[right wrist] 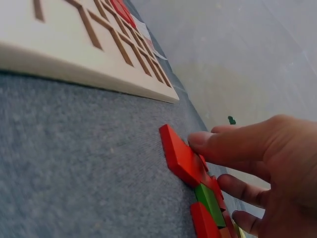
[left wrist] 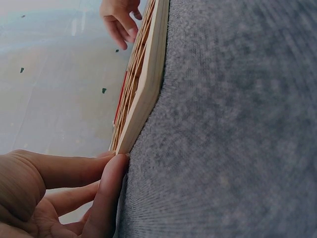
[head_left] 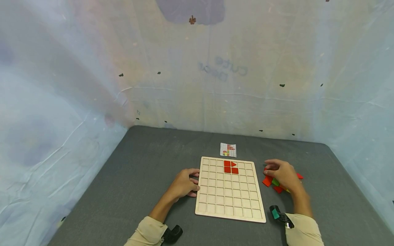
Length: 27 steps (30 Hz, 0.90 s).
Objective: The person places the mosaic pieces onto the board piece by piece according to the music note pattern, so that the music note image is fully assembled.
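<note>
**Left hand (head_left: 183, 183) at the grid board (head_left: 228, 198), right hand (head_left: 282, 174) at the loose tiles (head_left: 275, 182)**

The pale wooden grid board lies flat on the grey bench (head_left: 147, 157), in front of the person. Just inside its twelve o'clock edge sit four red tiles (head_left: 231, 167): three squares and a triangle pointing toward three o'clock. A printed card (head_left: 228, 150) with a small coloured pattern lies just beyond the board, also at twelve.

At the board's nine o'clock side, the left hand's grip is spread loosely, its fingertips touching the wooden edge.

The right hand is at the board's two to three o'clock, over the pile of red, green and yellow tiles. In the right wrist view its thumb touches a red tile (right wrist: 181, 157), with a green tile (right wrist: 210, 204) just beside that one; whether this grip pinches anything, I cannot tell.

Both sleeves are beige, with a dark device (head_left: 172, 234) at the left wrist and another (head_left: 281, 217) at the right. A pale, dark-spotted sheet (head_left: 209, 85) hangs behind the bench.
</note>
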Each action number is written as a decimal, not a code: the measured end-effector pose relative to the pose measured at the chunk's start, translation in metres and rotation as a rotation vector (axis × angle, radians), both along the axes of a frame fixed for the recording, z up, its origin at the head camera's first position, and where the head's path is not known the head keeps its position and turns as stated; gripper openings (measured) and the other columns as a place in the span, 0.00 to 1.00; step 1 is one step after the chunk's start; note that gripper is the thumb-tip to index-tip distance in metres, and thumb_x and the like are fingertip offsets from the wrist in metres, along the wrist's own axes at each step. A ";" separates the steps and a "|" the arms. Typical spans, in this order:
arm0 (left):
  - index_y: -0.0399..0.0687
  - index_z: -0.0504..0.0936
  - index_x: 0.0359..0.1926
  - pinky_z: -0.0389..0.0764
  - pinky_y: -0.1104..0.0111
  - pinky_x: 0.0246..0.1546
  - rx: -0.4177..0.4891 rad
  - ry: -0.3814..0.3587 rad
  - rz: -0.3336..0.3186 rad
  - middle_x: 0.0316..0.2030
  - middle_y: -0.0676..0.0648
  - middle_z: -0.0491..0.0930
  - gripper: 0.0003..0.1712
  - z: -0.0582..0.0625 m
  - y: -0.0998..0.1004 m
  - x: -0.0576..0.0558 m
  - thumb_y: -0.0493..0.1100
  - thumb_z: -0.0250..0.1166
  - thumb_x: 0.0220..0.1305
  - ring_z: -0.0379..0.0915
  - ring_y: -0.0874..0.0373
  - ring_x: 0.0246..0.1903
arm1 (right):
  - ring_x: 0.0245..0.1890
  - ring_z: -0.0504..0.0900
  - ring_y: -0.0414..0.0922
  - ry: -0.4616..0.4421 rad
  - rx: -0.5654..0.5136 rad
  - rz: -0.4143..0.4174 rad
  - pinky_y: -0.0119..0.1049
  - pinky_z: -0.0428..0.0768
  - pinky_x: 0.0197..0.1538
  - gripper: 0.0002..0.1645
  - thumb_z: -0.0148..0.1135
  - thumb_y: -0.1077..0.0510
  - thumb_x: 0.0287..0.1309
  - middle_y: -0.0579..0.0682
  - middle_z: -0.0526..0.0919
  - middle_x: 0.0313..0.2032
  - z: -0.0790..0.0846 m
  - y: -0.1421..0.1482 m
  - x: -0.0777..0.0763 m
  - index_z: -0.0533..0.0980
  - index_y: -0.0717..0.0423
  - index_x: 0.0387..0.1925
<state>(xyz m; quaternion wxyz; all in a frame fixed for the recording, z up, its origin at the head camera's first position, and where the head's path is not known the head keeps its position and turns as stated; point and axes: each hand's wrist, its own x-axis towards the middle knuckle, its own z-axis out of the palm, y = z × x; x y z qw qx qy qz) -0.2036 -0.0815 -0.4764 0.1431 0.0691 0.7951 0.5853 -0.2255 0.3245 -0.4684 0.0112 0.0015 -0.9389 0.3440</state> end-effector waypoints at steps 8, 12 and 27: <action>0.33 0.76 0.70 0.91 0.62 0.27 -0.003 0.005 -0.001 0.57 0.38 0.78 0.39 0.000 0.000 0.000 0.23 0.72 0.55 0.82 0.52 0.44 | 0.49 0.82 0.59 -0.047 0.036 -0.001 0.64 0.71 0.57 0.25 0.76 0.56 0.63 0.60 0.87 0.46 0.003 -0.002 0.000 0.83 0.66 0.56; 0.33 0.76 0.70 0.91 0.62 0.27 -0.001 -0.003 -0.003 0.57 0.38 0.78 0.39 0.001 0.000 0.000 0.22 0.72 0.55 0.82 0.53 0.44 | 0.49 0.83 0.60 -0.061 0.043 -0.009 0.66 0.68 0.58 0.22 0.75 0.55 0.63 0.59 0.89 0.43 0.004 -0.002 -0.001 0.85 0.67 0.53; 0.33 0.76 0.70 0.91 0.62 0.27 0.004 -0.009 -0.002 0.57 0.38 0.78 0.39 0.001 0.000 0.000 0.22 0.71 0.55 0.82 0.52 0.44 | 0.43 0.82 0.53 -0.061 0.072 0.000 0.57 0.74 0.51 0.20 0.73 0.54 0.65 0.56 0.88 0.41 0.004 -0.002 -0.002 0.85 0.65 0.51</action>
